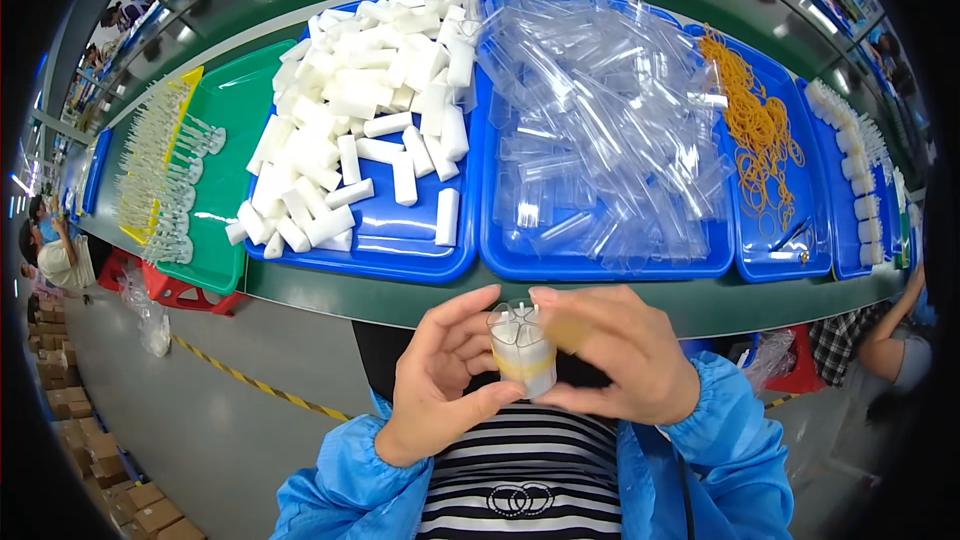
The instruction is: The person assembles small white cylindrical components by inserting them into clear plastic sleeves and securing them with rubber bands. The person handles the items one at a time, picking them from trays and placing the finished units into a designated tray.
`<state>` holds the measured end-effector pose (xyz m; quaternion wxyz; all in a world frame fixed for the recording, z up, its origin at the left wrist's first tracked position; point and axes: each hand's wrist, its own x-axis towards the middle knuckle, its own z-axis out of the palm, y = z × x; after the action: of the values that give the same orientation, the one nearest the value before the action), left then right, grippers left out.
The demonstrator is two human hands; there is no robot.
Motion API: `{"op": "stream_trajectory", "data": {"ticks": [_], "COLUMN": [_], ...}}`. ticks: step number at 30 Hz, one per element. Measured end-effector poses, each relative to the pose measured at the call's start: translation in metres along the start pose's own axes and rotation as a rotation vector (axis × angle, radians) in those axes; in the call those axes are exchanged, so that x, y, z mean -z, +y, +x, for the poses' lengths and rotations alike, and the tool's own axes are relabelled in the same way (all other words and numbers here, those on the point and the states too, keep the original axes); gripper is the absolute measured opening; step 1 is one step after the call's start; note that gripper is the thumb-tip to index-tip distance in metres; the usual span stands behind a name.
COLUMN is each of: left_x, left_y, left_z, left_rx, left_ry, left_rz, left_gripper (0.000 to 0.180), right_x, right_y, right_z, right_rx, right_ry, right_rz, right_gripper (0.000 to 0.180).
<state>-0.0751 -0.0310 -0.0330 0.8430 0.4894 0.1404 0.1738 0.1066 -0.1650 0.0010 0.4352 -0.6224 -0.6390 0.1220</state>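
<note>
In front of my striped top I hold a small round bundle of clear plastic tubes (524, 352) with white pieces inside. Thin white tips stick up at its top, and a yellow band runs around its middle. My left hand (440, 375) curls around the left side, thumb pressed low on the front. From the right, my right hand (630, 360) grips it with the thumb near the base and a fingertip at the upper rim. Motion smears some of the right fingers, so whether they also pull on a band is unclear.
Blue trays stand along the green bench, holding white foam cylinders (360, 90), loose clear tubes (610, 120), orange rubber bands (755, 130) and banded white bundles (860, 180). A green tray (225, 110) at left has a yellow rack of white stemmed parts (160, 170). Other people sit nearby.
</note>
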Motion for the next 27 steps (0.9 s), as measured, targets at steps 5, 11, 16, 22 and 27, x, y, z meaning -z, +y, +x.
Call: {"op": "stream_trajectory", "data": {"ticks": [5,11,16,22,27], "left_x": [-0.001,-0.008,-0.010,-0.034,-0.054], "left_y": [0.006,-0.003,-0.013,-0.013,0.008], "left_z": [0.003,0.004,0.005,0.012,0.023], "left_rx": [0.196,0.299,0.298,-0.026,-0.239], "left_ry": [-0.031,-0.046,-0.064,-0.120,-0.151], "left_rz": [-0.207,-0.240,-0.118,0.212,0.517], "left_gripper": [0.066,0.061,0.059,0.060,0.049], "right_x": [0.008,0.006,0.006,0.028,0.126], "right_y": [-0.007,-0.007,-0.009,-0.012,-0.007], "right_z": [-0.005,0.001,-0.008,-0.023,-0.062], "right_rx": [-0.336,-0.296,-0.370,-0.286,-0.276], "right_ry": [0.001,0.048,0.141,0.220,0.741], "right_rz": [0.410,0.117,0.152,0.274,0.017], "right_gripper": [0.073,0.057,0.051,0.054,0.050]}}
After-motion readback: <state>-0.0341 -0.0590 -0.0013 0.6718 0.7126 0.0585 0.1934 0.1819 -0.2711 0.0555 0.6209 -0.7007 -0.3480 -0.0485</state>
